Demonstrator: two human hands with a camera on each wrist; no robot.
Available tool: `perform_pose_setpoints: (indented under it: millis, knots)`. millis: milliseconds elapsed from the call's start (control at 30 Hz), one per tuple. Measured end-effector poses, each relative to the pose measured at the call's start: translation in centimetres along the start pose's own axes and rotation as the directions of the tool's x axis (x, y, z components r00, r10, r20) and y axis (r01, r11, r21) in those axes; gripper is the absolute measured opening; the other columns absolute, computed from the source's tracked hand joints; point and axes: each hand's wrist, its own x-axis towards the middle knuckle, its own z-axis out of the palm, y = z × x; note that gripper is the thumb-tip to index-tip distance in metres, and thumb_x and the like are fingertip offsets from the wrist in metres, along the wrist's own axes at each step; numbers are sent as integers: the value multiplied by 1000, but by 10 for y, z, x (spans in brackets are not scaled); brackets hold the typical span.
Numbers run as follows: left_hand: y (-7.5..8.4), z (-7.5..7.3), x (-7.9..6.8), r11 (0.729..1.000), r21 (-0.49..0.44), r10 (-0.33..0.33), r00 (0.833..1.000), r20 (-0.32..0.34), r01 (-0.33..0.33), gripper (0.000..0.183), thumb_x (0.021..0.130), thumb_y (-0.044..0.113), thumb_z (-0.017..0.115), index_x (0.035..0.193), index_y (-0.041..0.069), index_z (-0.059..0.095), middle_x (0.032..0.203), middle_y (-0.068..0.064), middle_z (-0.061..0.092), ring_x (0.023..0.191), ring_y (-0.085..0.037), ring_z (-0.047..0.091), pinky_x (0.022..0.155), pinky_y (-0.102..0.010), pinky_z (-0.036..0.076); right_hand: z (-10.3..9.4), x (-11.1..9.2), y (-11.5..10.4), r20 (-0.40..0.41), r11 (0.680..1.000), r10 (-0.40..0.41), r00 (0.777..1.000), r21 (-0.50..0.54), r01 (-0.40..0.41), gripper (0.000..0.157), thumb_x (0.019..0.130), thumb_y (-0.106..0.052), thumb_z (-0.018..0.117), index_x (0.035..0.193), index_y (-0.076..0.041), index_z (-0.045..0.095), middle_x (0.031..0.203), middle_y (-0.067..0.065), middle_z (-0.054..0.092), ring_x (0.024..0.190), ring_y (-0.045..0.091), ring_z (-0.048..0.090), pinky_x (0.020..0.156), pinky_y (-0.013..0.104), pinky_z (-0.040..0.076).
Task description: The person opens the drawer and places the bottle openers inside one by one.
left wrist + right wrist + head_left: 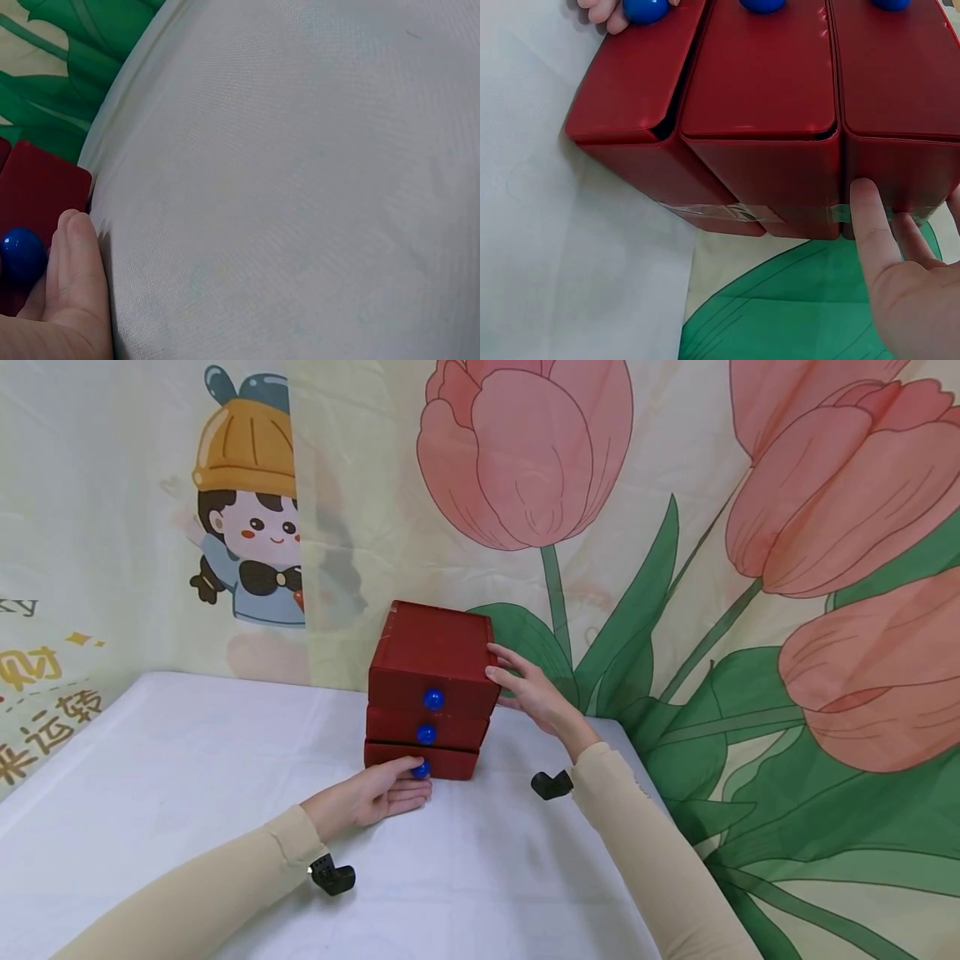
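Note:
A dark red chest of three drawers (pixel 435 652) stands on the white cloth, each drawer front bearing a round blue knob. My left hand (pixel 375 793) is at the lowest drawer, thumb and fingers around its blue knob (pixel 422 769). In the left wrist view that knob (pixel 22 257) shows beside the extended fingers (pixel 79 262). Along the bottom drawer front (pixel 641 82), the right wrist view shows a narrow dark gap. Meanwhile my right hand (pixel 536 689) rests against the chest's right side near the top, its fingers (pixel 870 217) fairly straight.
White cloth (pixel 187 760) covers the table under the chest. Behind it hangs a backdrop (pixel 360 527) with tulips and a cartoon figure. Clear tape (pixel 742 213) runs across the chest's side. Black wrist cameras (pixel 332 875) sit below both sleeves.

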Motion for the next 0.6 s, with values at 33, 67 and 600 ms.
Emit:
perform_pose_setpoints:
  millis: [33,67,600]
  knots:
    - [0,0,1,1000,-2,-1,1000,-1,1,57,107,36,66,141,-9,56,136,-28,68,123,-37,71,104,-45,57,0,0,0,-1,1000,3,1000,1,-3,66,108,-36,62,167,-33,33,168,5,32,149,33,44,117,53,47]
    - [1,0,1,1000,0,0,1000,-1,0,57,107,36,65,142,-9,56,137,-28,68,123,-37,71,104,-45,57,0,0,-1,-2,1000,6,1000,4,-6,65,108,-36,62,167,-33,34,168,5,33,149,33,44,117,52,47]
    - [2,1,4,1000,-18,22,1000,-12,-22,56,107,32,66,143,-10,55,138,-30,66,127,-40,68,105,-47,56,0,4,-3,9,1000,4,1000,6,-4,65,108,-34,61,167,-32,34,167,6,33,147,32,46,117,53,47]
